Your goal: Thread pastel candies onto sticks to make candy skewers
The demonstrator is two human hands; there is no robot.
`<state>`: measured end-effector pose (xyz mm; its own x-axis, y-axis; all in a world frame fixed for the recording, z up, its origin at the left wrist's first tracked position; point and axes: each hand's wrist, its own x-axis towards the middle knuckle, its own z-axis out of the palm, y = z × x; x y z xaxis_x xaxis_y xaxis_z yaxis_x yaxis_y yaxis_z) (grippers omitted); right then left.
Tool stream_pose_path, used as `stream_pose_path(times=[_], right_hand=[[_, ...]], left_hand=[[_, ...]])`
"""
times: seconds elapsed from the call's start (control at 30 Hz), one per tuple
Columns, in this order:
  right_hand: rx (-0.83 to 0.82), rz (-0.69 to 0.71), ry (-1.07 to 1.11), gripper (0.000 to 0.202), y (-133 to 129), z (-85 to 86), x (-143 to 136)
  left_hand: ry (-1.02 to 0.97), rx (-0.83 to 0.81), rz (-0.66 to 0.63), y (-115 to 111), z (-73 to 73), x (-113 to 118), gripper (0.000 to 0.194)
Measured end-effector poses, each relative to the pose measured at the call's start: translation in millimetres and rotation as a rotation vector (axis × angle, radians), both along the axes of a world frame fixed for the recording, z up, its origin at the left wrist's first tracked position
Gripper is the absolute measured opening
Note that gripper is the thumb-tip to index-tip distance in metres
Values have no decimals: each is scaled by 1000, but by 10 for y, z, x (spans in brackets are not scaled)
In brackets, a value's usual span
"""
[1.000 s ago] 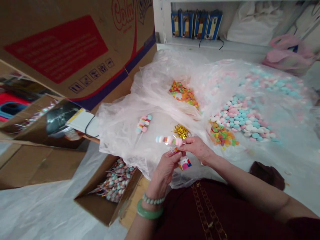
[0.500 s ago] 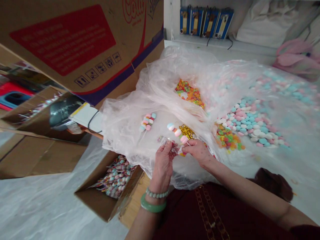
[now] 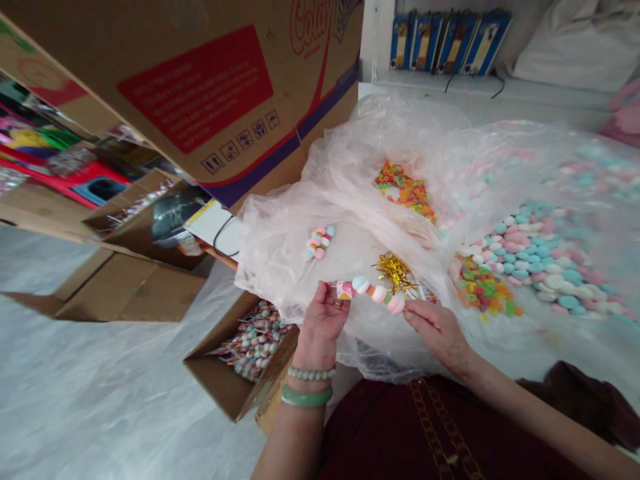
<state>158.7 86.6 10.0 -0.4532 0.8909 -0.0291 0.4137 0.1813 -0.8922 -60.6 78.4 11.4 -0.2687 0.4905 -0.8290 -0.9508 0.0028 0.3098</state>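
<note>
Pink end to the right, holds candy stick [image 3: 379, 294] over plastic sheet [image 3: 280, 220], pinching its end in right grip [image 3: 441, 331] and little wrapper [image 3: 345, 290] in left grip [image 3: 323, 325], both closed, likely to keep everything steady.

Marshmallow skewer [image 3: 379, 294] is stretching between left hand [image 3: 325, 327] and right hand [image 3: 443, 333]; twist ties [image 3: 394, 268] are lying behind it, loose marshmallows [image 3: 535, 250] farther right. Carton [image 3: 213, 373] is standing left, heaped skewers [image 3: 261, 340] lying inside.

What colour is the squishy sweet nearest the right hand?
The squishy sweet is pink, seen in the head view.
</note>
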Motion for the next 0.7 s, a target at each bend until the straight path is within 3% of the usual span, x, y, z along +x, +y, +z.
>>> stream_pose_path(times=[0.27,0.5,0.6,0.7], right_hand=[[171,85,-129,26,-86,-87,-8],[458,139,-363,34,-113,-109,40],[339,103,-296,28,-133,-154,7],[62,55,-272,20,-118,-163,-42]], left_hand=[[-44,61,32,-44,72,11,34],[296,262,-27,-96,4,130,17],[431,316,-72,-110,-60,218,16],[439,332,-127,-129,-77,307,21]])
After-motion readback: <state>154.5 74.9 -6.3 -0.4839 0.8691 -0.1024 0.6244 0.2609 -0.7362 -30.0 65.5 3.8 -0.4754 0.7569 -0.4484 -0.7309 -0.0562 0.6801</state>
